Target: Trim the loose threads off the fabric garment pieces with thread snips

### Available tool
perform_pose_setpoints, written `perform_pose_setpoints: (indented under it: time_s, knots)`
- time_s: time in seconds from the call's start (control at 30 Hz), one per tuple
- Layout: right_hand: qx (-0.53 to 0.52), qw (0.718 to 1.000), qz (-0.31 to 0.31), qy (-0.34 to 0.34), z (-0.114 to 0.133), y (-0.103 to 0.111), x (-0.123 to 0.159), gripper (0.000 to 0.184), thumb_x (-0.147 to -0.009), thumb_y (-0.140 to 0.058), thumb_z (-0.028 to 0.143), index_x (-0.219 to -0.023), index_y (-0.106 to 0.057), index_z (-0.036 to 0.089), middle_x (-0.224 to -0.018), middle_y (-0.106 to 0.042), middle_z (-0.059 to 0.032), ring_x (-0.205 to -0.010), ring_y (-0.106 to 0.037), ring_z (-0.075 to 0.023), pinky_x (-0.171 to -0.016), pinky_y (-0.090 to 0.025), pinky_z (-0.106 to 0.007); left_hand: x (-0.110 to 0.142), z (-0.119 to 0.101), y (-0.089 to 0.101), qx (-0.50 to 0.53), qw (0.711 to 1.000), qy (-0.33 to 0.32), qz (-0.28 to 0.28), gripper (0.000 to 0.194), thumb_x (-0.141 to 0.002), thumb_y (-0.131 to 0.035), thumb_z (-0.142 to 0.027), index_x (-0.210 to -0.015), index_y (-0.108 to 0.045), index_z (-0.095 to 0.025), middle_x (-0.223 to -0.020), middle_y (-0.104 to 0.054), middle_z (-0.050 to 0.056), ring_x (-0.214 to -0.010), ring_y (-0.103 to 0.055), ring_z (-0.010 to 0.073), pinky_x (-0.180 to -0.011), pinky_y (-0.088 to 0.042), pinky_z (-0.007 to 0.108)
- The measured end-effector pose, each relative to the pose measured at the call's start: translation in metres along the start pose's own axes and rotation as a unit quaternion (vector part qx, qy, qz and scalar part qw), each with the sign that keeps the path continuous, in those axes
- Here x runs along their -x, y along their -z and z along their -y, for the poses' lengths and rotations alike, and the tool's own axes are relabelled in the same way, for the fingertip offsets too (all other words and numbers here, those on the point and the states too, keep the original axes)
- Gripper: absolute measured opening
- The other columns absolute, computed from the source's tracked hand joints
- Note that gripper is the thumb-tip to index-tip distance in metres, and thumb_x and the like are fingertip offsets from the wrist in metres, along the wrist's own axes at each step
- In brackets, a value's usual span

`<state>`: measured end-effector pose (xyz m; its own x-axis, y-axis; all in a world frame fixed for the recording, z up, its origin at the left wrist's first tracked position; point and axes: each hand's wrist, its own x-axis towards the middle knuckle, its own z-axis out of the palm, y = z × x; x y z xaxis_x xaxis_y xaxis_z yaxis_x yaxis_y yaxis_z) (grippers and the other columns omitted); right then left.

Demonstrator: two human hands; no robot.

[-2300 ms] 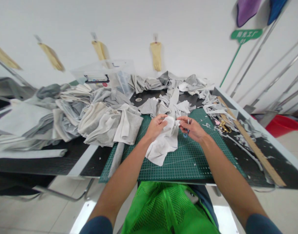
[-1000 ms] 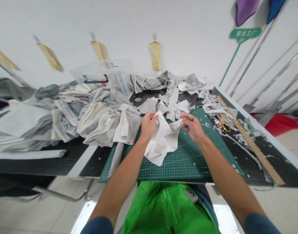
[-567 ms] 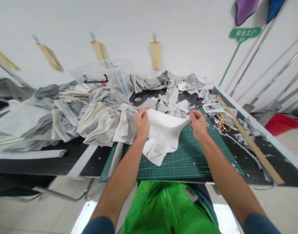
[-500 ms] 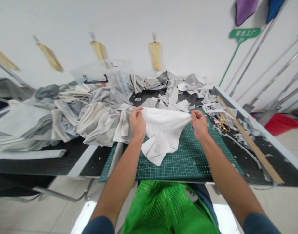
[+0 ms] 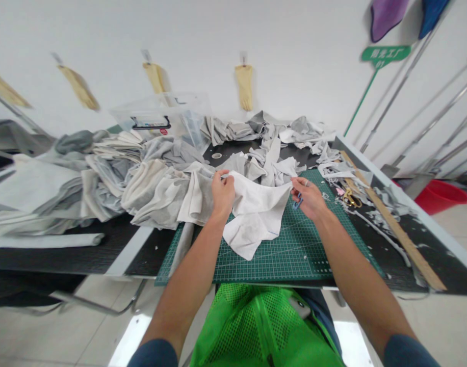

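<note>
A white piece of fabric (image 5: 260,201) hangs between my two hands over the green cutting mat (image 5: 279,262), its lower part folded and resting on the mat. My left hand (image 5: 223,192) is closed on its upper left corner. At the upper right corner my right hand (image 5: 308,196) pinches the edge between thumb and finger. A small blue-grey looped thing (image 5: 297,202), like a scissors handle, shows under the right fingers; most of it is hidden. The fabric's upper edge sags slightly between the hands.
Heaps of grey and white fabric (image 5: 157,196) lie left, with more scraps (image 5: 271,158) behind the mat. A clear plastic box (image 5: 153,114) stands at the back. On the right are gold-handled scissors (image 5: 350,198), a long wooden ruler (image 5: 399,229) and offcuts. A tape roll (image 5: 216,155) lies behind.
My hands have come closer together, so the fabric's upper edge has gone from taut to sagging. The blue-grey looped thing by my right hand shows more clearly.
</note>
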<state>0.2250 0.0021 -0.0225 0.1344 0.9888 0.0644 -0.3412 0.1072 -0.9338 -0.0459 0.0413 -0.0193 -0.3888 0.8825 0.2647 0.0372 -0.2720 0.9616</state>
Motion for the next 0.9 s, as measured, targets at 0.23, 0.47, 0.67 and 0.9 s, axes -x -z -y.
perform_pose_setpoints:
  time_s: [0.23, 0.47, 0.67, 0.9]
  knots:
    - [0.025, 0.995, 0.083, 0.050, 0.002, -0.023, 0.018, 0.050, -0.066, -0.092, 0.038, -0.108, -0.068, 0.025, -0.072, -0.056, 0.0068, -0.058, -0.043, -0.0082, -0.048, -0.030, -0.021, 0.038, -0.016, -0.018, -0.031, 0.989, -0.054, 0.137, 0.035, -0.089, -0.061, -0.021, -0.124, -0.059, -0.021, -0.066, -0.058, -0.005, -0.056, -0.048, 0.0128, -0.056, -0.037, 0.025]
    - [0.049, 0.992, 0.107, 0.046, -0.008, -0.042, 0.031, 0.049, -0.068, -0.089, 0.043, -0.109, -0.069, 0.024, -0.079, -0.068, 0.0041, -0.056, -0.044, -0.0082, -0.050, -0.032, -0.023, 0.073, -0.006, -0.044, 0.052, 0.963, -0.011, 0.263, 0.040, -0.086, -0.068, -0.026, -0.126, -0.062, -0.021, -0.104, -0.077, 0.008, -0.082, -0.067, 0.0186, -0.076, -0.052, 0.031]
    - [0.040, 0.994, 0.091, 0.051, -0.009, -0.043, 0.032, 0.049, -0.069, -0.090, 0.043, -0.110, -0.069, 0.025, -0.097, -0.078, -0.0028, -0.064, -0.055, -0.0106, -0.055, -0.039, -0.023, 0.073, -0.002, -0.045, 0.086, 0.947, 0.007, 0.308, 0.059, -0.081, -0.077, -0.032, -0.133, -0.053, -0.019, -0.096, -0.077, 0.006, -0.076, -0.067, 0.0164, -0.072, -0.051, 0.028]
    - [0.034, 0.992, 0.112, 0.049, -0.008, -0.040, 0.029, 0.046, -0.074, -0.084, 0.047, -0.112, -0.069, 0.025, -0.110, -0.079, -0.0077, -0.066, -0.053, -0.0113, -0.050, -0.032, -0.023, 0.070, -0.007, -0.045, 0.085, 0.966, 0.060, 0.236, 0.046, -0.081, -0.074, -0.032, -0.123, -0.061, -0.018, -0.076, -0.072, 0.002, -0.059, -0.059, 0.0134, -0.059, -0.044, 0.026]
